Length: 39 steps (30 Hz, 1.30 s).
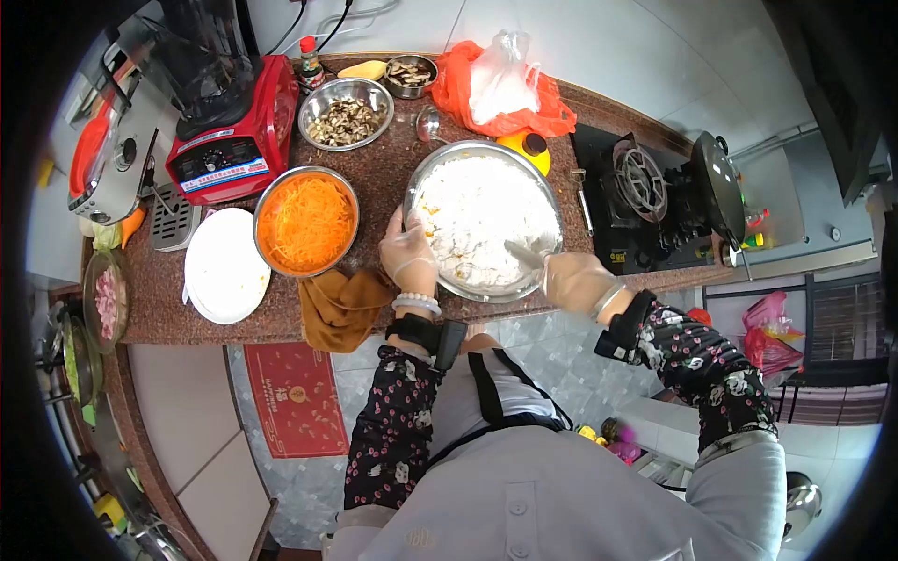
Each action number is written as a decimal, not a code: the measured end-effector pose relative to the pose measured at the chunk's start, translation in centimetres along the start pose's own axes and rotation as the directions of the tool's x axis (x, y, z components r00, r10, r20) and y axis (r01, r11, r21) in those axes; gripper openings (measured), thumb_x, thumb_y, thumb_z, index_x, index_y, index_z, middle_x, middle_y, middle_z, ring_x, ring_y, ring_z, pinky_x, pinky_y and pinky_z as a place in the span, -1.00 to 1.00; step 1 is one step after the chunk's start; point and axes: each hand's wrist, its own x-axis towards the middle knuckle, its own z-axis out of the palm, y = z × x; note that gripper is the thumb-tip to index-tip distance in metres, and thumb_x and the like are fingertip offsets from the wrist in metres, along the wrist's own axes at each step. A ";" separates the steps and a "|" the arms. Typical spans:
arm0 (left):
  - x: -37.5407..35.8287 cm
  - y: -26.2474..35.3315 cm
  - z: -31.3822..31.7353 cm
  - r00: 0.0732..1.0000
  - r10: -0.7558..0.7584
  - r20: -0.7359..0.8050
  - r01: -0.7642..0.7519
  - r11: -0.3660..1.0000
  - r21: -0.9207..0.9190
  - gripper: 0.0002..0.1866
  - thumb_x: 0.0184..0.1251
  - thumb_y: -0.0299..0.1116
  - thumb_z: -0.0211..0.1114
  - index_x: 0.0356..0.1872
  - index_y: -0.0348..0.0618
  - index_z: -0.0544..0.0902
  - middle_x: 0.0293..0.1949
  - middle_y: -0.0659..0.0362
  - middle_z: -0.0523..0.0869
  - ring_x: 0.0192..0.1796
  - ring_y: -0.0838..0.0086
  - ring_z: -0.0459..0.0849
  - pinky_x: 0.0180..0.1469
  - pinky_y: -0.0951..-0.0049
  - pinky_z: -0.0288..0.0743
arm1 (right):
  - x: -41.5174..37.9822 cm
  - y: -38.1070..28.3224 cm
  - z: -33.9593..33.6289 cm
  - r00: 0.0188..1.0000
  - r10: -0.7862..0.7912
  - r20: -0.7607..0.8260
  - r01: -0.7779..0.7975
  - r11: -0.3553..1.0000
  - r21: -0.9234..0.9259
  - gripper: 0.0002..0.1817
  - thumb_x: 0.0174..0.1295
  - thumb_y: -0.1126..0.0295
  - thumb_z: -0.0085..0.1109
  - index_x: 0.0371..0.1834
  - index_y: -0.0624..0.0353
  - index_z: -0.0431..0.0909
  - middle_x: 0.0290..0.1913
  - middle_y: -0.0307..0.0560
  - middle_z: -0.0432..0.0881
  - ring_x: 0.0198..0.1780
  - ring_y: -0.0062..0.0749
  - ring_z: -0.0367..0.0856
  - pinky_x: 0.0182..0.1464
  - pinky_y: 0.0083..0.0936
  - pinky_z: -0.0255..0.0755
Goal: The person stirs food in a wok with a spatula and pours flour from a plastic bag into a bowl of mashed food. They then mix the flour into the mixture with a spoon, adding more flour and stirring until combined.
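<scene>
in the head view my right hand (575, 282) was closed round the handle of a flat metal blade (526, 252); the glove hid most of that handle from me. the blade's long axis ran from those fingers leftward and slightly away from the body, its tip in the white floury mix (482, 210). the mix lay to the left of the right fingers and spread beyond them, inside the large metal bowl (554, 201). the right hand, over the bowl's near right edge, was nearer to the blade.

my left hand (408, 254) was closed on the bowl's left rim, fingers outside and thumb over the edge; how firmly it pressed, i could not tell. the mix was just to the right of that thumb.

the left forearm reached almost straight out from the body, while the right one slanted inward from the right, wrist low beside the counter edge.

further out, the brown cloth (339, 309) lay to the left of the left wrist, and the bowl of shredded carrot (307, 222) sat left of the left fingers, with the white plate (227, 266) past it. the chopped mushrooms (345, 122) were beyond the left fingertips, and the stove (599, 224) stood right of the right fingers.
</scene>
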 end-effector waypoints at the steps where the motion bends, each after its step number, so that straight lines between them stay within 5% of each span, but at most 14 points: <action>1: -0.1 0.2 0.0 1.000 -0.006 0.012 0.006 1.000 -0.007 -0.66 0.35 -0.34 0.20 0.07 -0.28 0.64 -0.25 -0.06 0.78 -0.29 0.29 0.75 -0.23 0.35 0.56 | -0.1 -0.5 -0.2 1.000 -0.011 0.019 0.011 1.000 0.002 -0.18 0.19 0.46 -0.03 0.56 -0.19 -0.05 -0.23 0.15 0.68 -0.26 -0.04 0.72 -0.23 -0.17 0.59; 2: -0.2 0.3 -0.1 1.000 -0.009 0.024 0.009 1.000 -0.014 -0.66 0.35 -0.34 0.20 0.08 -0.28 0.64 -0.25 -0.05 0.78 -0.29 0.30 0.75 -0.23 0.35 0.56 | -0.3 -0.6 -0.3 0.999 -0.023 0.034 0.022 1.000 0.004 -0.16 0.18 0.46 -0.02 0.57 -0.21 -0.05 -0.19 0.15 0.69 -0.25 -0.04 0.72 -0.22 -0.17 0.59; 5: -0.3 1.1 -0.5 0.998 -0.007 0.060 0.009 1.000 -0.028 -0.65 0.38 -0.32 0.20 0.09 -0.31 0.63 -0.21 0.00 0.78 -0.26 0.40 0.73 -0.17 0.41 0.55 | -0.4 0.2 -0.9 0.890 -0.294 -0.348 0.200 0.939 -0.281 -0.69 0.29 0.37 -0.01 0.10 0.07 0.37 -0.46 0.03 0.62 -0.45 -0.11 0.65 -0.38 -0.21 0.54; 7: -0.4 1.0 -0.6 0.998 -0.012 0.068 0.015 0.999 -0.043 -0.64 0.38 -0.32 0.20 0.10 -0.29 0.62 -0.21 0.00 0.78 -0.26 0.40 0.73 -0.17 0.42 0.55 | 0.5 0.4 -4.2 0.901 -0.270 -0.339 0.155 0.931 -0.329 -0.77 0.38 0.37 -0.06 -0.05 0.20 0.54 -0.62 -0.13 0.51 -0.60 -0.26 0.55 -0.52 -0.29 0.50; 10: -0.2 0.9 -0.4 0.997 -0.042 0.068 0.046 0.997 -0.056 -0.63 0.36 -0.31 0.19 0.12 -0.22 0.63 -0.24 -0.02 0.78 -0.28 0.32 0.76 -0.20 0.37 0.56 | 3.2 -0.9 -10.5 0.998 -0.008 -0.062 -0.028 0.824 -0.565 -0.79 0.42 0.32 -0.05 -0.12 0.19 0.53 -0.33 -0.14 0.61 -0.32 -0.48 0.62 -0.25 -0.48 0.59; 11: -0.2 1.2 -0.5 0.995 -0.072 0.072 0.075 0.996 -0.043 -0.63 0.36 -0.30 0.19 0.13 -0.21 0.62 -0.23 -0.02 0.78 -0.27 0.31 0.76 -0.19 0.37 0.56 | 5.3 1.1 -10.1 0.959 -0.194 -0.205 0.022 0.776 -0.631 -0.83 0.27 0.36 0.07 -0.25 0.14 0.65 -0.23 -0.18 0.70 -0.20 -0.37 0.70 -0.22 -0.42 0.59; 19: 0.2 1.6 -0.4 0.984 -0.158 0.075 0.157 0.987 0.023 -0.62 0.35 -0.25 0.16 0.13 -0.14 0.64 -0.17 -0.06 0.77 -0.20 0.23 0.76 -0.14 0.31 0.56 | 15.1 1.8 -13.9 0.830 -0.529 -0.175 0.248 0.632 -0.734 -0.83 0.29 0.36 0.10 -0.20 0.06 0.70 -0.20 -0.09 0.71 -0.15 -0.31 0.71 -0.06 -0.40 0.59; 23: 0.5 0.6 -0.2 0.987 -0.146 0.074 0.149 0.988 -0.040 -0.63 0.35 -0.25 0.16 0.11 -0.13 0.65 -0.18 -0.07 0.77 -0.21 0.19 0.76 -0.15 0.29 0.56 | 13.9 4.6 -12.7 0.949 -0.302 -0.088 0.204 0.806 -0.556 -0.78 0.33 0.28 0.08 -0.22 0.12 0.69 -0.23 -0.07 0.72 -0.13 -0.22 0.70 -0.01 -0.34 0.57; 25: 0.4 0.7 -0.1 0.989 -0.144 0.046 0.144 0.989 -0.007 -0.64 0.35 -0.25 0.16 0.10 -0.13 0.66 -0.20 -0.07 0.77 -0.23 0.17 0.76 -0.16 0.29 0.56 | 11.7 4.1 -12.7 0.999 -0.001 0.033 0.019 0.839 -0.543 -0.76 0.31 0.24 0.10 -0.21 0.14 0.68 -0.24 -0.05 0.72 -0.18 -0.20 0.71 -0.05 -0.30 0.58; 26: 0.3 1.1 -0.2 0.990 -0.137 0.027 0.136 0.990 0.039 -0.65 0.35 -0.25 0.16 0.09 -0.12 0.67 -0.21 -0.07 0.77 -0.24 0.17 0.76 -0.18 0.28 0.56 | 11.1 5.1 -12.0 0.996 0.017 0.084 0.036 0.804 -0.593 -0.75 0.42 0.19 -0.02 -0.18 0.12 0.52 -0.38 -0.16 0.57 -0.37 -0.38 0.62 -0.19 -0.38 0.60; 30: -0.2 2.0 -0.4 0.997 -0.072 -0.014 0.073 0.994 0.084 -0.67 0.35 -0.25 0.18 0.06 -0.10 0.69 -0.25 -0.08 0.76 -0.28 0.14 0.76 -0.21 0.27 0.56 | 7.3 7.0 -8.7 0.985 0.143 0.098 -0.091 0.907 -0.411 -0.75 0.41 0.21 -0.04 -0.26 0.14 0.50 -0.54 -0.19 0.52 -0.49 -0.42 0.59 -0.44 -0.40 0.58; 32: -0.3 1.3 -0.1 0.996 -0.082 -0.036 0.085 0.991 0.105 -0.67 0.35 -0.24 0.19 0.06 -0.09 0.69 -0.25 -0.08 0.76 -0.28 0.14 0.76 -0.21 0.27 0.57 | 5.6 9.3 -4.1 0.974 -0.180 -0.138 0.092 0.870 -0.485 -0.76 0.42 0.28 -0.07 -0.34 0.17 0.48 -0.58 -0.23 0.47 -0.54 -0.45 0.55 -0.55 -0.40 0.50; 34: -0.3 1.0 0.0 0.996 -0.075 -0.048 0.080 0.991 0.110 -0.67 0.34 -0.24 0.20 0.06 -0.08 0.69 -0.25 -0.08 0.77 -0.28 0.14 0.76 -0.21 0.27 0.57 | 4.1 9.7 -1.6 0.893 -0.432 -0.126 0.263 0.728 -0.633 -0.84 0.27 0.42 -0.01 -0.43 0.22 0.51 -0.55 -0.17 0.52 -0.49 -0.36 0.56 -0.55 -0.39 0.40; 39: -0.6 1.4 -0.1 0.999 -0.028 -0.036 0.033 0.990 0.138 -0.66 0.36 -0.31 0.20 0.06 -0.26 0.65 -0.17 -0.04 0.77 -0.21 0.30 0.76 -0.15 0.36 0.57 | 2.9 7.9 -0.3 0.854 -0.508 0.111 0.475 0.675 -0.565 -0.80 0.14 0.44 0.10 -0.46 0.32 0.68 -0.48 0.07 0.68 -0.43 -0.17 0.71 -0.33 -0.37 0.59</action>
